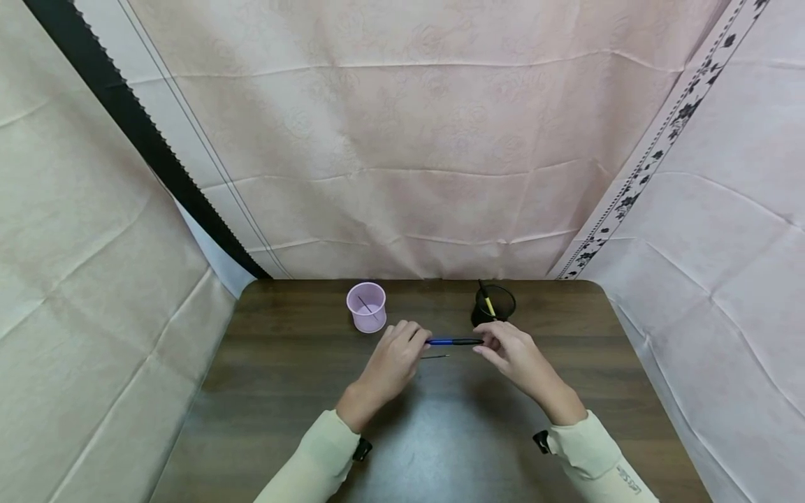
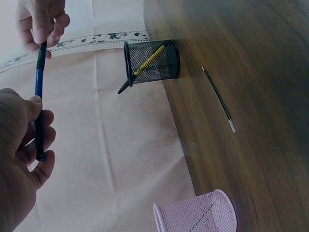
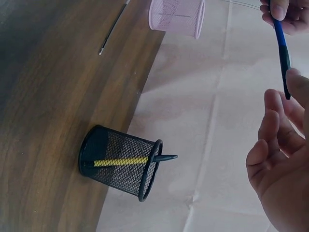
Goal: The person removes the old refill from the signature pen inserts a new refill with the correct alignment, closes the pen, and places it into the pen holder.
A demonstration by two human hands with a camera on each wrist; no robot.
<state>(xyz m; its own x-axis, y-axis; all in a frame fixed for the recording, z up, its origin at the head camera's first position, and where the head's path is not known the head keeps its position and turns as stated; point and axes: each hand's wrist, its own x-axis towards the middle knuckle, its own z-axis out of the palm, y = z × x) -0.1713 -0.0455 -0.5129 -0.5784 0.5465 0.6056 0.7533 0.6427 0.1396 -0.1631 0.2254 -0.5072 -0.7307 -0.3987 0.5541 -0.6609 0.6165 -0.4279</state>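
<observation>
A blue pen with black ends [image 1: 454,342] is held level between both hands over the table. My left hand [image 1: 397,356] grips one end, its fingers curled round the barrel in the left wrist view. At the other end, near the tip, my right hand [image 1: 512,353] pinches the pen between thumb and index finger. A thin dark pen refill [image 2: 219,100] with a pale end lies on the wood, partly hidden by the left hand in the head view.
A pink mesh cup [image 1: 370,323] with a thin refill-like stick inside stands at the back left. Behind the right hand stands a black mesh cup [image 3: 116,181], holding a yellow and black pen [image 3: 120,161]. Pale cloth [image 1: 402,209] hangs beyond the wooden table's [image 1: 283,391] back edge.
</observation>
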